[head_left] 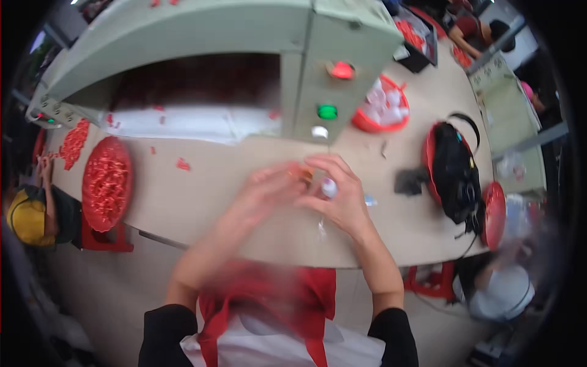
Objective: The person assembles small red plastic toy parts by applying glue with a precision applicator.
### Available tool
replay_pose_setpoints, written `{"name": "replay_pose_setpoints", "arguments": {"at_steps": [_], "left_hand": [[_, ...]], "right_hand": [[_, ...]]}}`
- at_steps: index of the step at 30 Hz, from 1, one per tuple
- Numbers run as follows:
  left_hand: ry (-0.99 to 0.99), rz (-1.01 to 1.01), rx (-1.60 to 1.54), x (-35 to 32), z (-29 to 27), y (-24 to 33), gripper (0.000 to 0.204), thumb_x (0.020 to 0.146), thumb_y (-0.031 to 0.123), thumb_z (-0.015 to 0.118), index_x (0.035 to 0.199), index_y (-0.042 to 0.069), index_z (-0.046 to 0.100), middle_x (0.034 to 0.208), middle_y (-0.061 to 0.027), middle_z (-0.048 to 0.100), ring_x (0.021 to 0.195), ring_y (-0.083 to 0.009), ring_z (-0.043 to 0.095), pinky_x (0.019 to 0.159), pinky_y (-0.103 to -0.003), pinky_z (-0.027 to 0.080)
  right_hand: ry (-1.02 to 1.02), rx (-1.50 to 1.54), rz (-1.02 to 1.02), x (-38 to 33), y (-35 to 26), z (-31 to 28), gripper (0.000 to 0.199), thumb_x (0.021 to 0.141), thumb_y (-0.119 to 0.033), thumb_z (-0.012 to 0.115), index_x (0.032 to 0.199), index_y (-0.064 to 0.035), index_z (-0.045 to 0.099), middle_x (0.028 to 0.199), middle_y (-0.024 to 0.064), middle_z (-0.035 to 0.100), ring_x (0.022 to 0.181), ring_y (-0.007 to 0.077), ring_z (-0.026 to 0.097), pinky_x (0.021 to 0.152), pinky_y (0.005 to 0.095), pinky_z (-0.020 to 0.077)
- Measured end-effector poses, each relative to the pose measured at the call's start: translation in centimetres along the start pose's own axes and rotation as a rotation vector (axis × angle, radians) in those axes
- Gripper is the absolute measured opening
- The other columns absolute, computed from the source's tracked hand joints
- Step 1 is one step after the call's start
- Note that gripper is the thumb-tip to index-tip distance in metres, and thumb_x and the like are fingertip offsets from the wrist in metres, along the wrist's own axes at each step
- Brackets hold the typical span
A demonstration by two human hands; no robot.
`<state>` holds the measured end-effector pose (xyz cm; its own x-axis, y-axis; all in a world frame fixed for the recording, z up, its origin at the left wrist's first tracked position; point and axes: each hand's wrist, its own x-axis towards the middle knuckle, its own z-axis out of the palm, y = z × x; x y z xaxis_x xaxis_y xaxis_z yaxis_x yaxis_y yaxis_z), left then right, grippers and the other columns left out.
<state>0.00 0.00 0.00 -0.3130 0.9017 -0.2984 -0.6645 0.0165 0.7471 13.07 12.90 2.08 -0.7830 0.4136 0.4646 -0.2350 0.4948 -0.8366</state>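
Note:
In front of me, over the light table (183,208), my two hands meet. My right hand (345,199) curls around a small white, faintly purple bottle-like thing (329,188), its round end showing between thumb and fingers. Motion smears my left hand (269,186), which is closed, its fingertips against a small orange-brown piece (304,175) whose kind I cannot make out. A small clear scrap (321,229) lies on the table just below my right hand.
A pale green machine (342,37) with a dark opening stands ahead. A red tray of red pieces (107,183) sits left; a red basket (374,125) with white things stands behind right. Right lie a black bag (455,174) and dark cloth (411,181). Co-workers sit at both sides.

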Motion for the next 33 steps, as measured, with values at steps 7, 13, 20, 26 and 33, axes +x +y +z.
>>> {"name": "replay_pose_setpoints", "arguments": {"at_steps": [7,13,20,26,33], "left_hand": [[-0.231,-0.101,-0.235,1.1,-0.6,-0.7,0.037,0.086,0.016,0.057,0.117,-0.002,0.047,0.106,-0.0118,0.059,0.098,-0.0217,0.059,0.085,-0.035,0.049],[-0.407,-0.091,-0.325,0.4,-1.3,-1.2,0.049,0.091,0.032,0.049,0.125,-0.002,0.040,0.123,-0.0134,0.049,0.116,-0.0242,0.047,0.097,-0.038,0.041],[-0.415,-0.143,-0.369,0.5,-1.1,-1.2,0.055,0.089,0.040,0.049,0.129,0.004,0.036,0.126,-0.0131,0.045,0.119,-0.0263,0.044,0.099,-0.041,0.037],[-0.498,-0.118,-0.352,1.3,-1.1,-1.4,0.051,0.090,0.039,0.049,0.126,0.004,0.041,0.124,-0.0106,0.046,0.117,-0.0242,0.044,0.098,-0.040,0.038],[-0.477,-0.119,-0.305,0.9,-2.2,-1.9,0.050,0.090,0.039,0.048,0.124,0.003,0.044,0.125,-0.0098,0.045,0.118,-0.0233,0.043,0.097,-0.040,0.037]], "right_hand": [[-0.066,-0.263,0.144,0.0,-0.3,0.2,0.047,0.062,-0.009,0.077,0.104,-0.0055,0.058,0.107,0.0087,0.055,0.082,0.0226,0.062,0.068,0.0296,0.0531],[-0.061,-0.216,0.109,-0.5,-1.1,0.2,0.042,0.062,-0.006,0.075,0.100,-0.0059,0.058,0.104,0.0094,0.056,0.079,0.0210,0.061,0.066,0.0292,0.0527],[-0.078,-0.174,0.109,-0.5,-1.3,0.3,0.041,0.063,-0.005,0.071,0.100,-0.0078,0.055,0.104,0.0071,0.054,0.079,0.0217,0.059,0.064,0.0300,0.0505],[-0.047,-0.183,0.092,-0.5,-1.1,0.1,0.038,0.063,-0.003,0.071,0.099,-0.0059,0.057,0.104,0.0089,0.055,0.076,0.0199,0.060,0.064,0.0281,0.0506],[-0.064,-0.138,0.088,-0.6,-1.5,0.2,0.041,0.064,-0.006,0.073,0.102,-0.0068,0.056,0.105,0.0095,0.054,0.083,0.0235,0.062,0.070,0.0307,0.0528]]}}
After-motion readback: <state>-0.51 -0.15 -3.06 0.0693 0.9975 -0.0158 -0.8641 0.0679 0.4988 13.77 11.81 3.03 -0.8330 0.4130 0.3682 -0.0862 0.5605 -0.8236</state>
